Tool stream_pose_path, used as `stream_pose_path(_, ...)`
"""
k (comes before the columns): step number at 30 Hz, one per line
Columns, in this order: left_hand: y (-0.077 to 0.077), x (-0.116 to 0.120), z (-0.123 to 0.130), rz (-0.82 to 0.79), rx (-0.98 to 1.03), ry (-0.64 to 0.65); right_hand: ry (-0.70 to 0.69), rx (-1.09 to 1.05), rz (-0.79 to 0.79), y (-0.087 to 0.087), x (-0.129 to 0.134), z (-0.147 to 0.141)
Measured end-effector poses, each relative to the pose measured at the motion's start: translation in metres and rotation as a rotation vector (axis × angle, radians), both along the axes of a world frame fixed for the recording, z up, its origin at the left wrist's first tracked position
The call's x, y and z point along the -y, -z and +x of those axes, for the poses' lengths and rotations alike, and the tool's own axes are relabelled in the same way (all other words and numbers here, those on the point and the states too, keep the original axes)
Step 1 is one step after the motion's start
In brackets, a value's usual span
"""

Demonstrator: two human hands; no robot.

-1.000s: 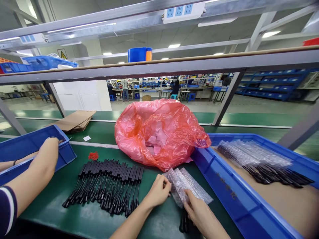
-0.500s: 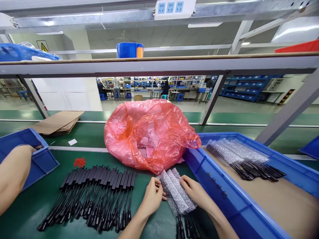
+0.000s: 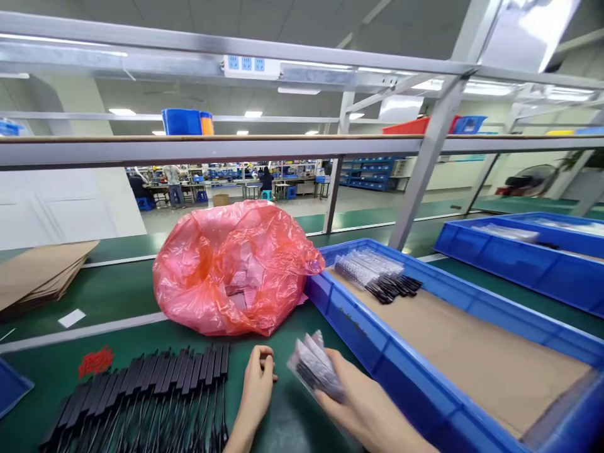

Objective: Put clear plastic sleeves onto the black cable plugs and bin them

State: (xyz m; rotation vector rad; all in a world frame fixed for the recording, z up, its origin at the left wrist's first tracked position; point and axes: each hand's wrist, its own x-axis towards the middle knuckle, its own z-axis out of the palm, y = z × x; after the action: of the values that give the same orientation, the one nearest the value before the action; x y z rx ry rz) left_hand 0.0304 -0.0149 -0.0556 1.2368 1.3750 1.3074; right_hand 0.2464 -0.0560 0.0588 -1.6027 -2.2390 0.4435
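Bubble-wrapped packets (image 3: 315,366) are gripped in my right hand (image 3: 352,399), lifted over the green table beside a blue bin. My left hand (image 3: 257,385) rests near the table with its fingers curled together; whether anything is between them is too small to tell. To its left lies a row of black devices with cables (image 3: 155,384). A pink-red plastic bag (image 3: 189,277) holding pink packets stands behind my hands. Inside the blue bin (image 3: 391,365), wrapped devices (image 3: 370,270) lie on a cardboard sheet at the far end.
A small red pile (image 3: 95,362) sits behind the black devices. Cardboard sheets (image 3: 42,270) and a white slip (image 3: 72,318) lie at the left. More blue bins (image 3: 519,264) stand at the right. A metal shelf frame (image 3: 425,163) rises behind the table, with people far beyond.
The view has turned right. My right hand has taken hold of the wrapped packets and lifted them away from my left hand. Another person's arm at the left is out of view.
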Motion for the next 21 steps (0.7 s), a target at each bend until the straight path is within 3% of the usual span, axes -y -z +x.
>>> stream_pose_path(2,0.002,0.001,0.001,-0.008,-0.027,0.025,0.010,-0.027,0.016,-0.041,0.020,0.049)
stream_pose_path(4,0.004,0.000,0.002,-0.006,-0.065,0.045,0.046,0.007,0.103,-0.087,0.018,0.092)
stream_pose_path(7,0.007,0.000,0.004,0.003,-0.090,0.048,0.088,0.154,0.155,-0.140,-0.037,0.127)
stream_pose_path(9,0.008,0.000,0.004,0.000,-0.071,0.040,0.108,0.297,0.149,-0.147,-0.096,0.128)
stream_pose_path(11,0.010,-0.001,0.004,-0.011,-0.043,0.022,0.113,0.344,0.138,-0.130,-0.157,0.118)
stream_pose_path(15,0.023,-0.005,0.006,0.011,0.007,-0.048,0.124,0.397,0.162,-0.062,-0.242,0.092)
stream_pose_path(18,0.034,-0.010,0.009,0.042,-0.002,-0.063,0.158,0.426,0.254,-0.022,-0.273,0.088)
stream_pose_path(21,0.030,-0.007,0.011,0.034,-0.063,-0.018,0.199,0.428,0.360,-0.002,-0.287,0.095)
